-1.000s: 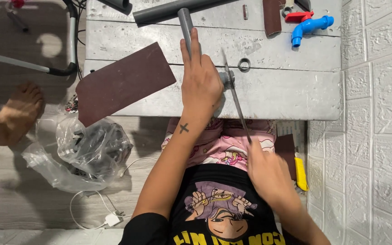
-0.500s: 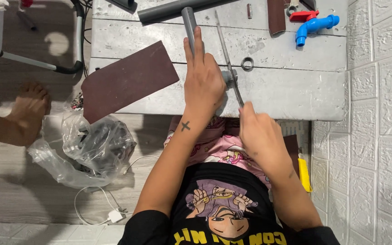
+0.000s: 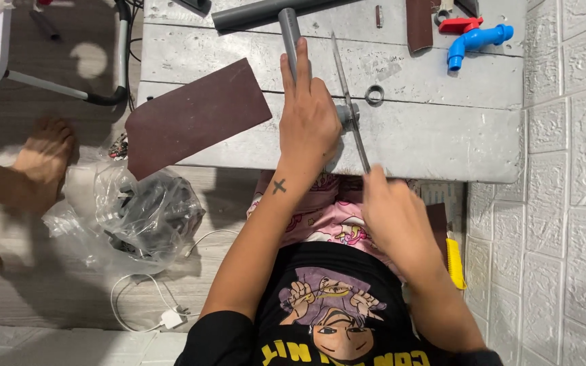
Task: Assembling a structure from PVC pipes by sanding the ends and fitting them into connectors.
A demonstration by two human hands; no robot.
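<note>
Now the grey pipe [image 3: 289,30] is pressed flat to the grey table [image 3: 442,135] under the left hand [image 3: 310,115], fingers laid along it. The saw blade [image 3: 347,95], gripped in the closed right hand [image 3: 391,213], is set across the pipe's near end; the cut looks unfinished.

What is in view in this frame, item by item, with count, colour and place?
grey pipe: 1, grey, on the table under the left hand
long metal file: 1, steel, across the pipe end
second pipe: 1, dark grey, table's far edge
ring: 1, grey, right of the file
sandpaper sheet: 1, brown, table's left corner
tap: 1, blue, far right
table: 1, grey
plastic bag: 1, clear, floor
charger: 1, white, floor
another person's foot: 1, left
left hand: pressing the pipe
right hand: gripping the file
</note>
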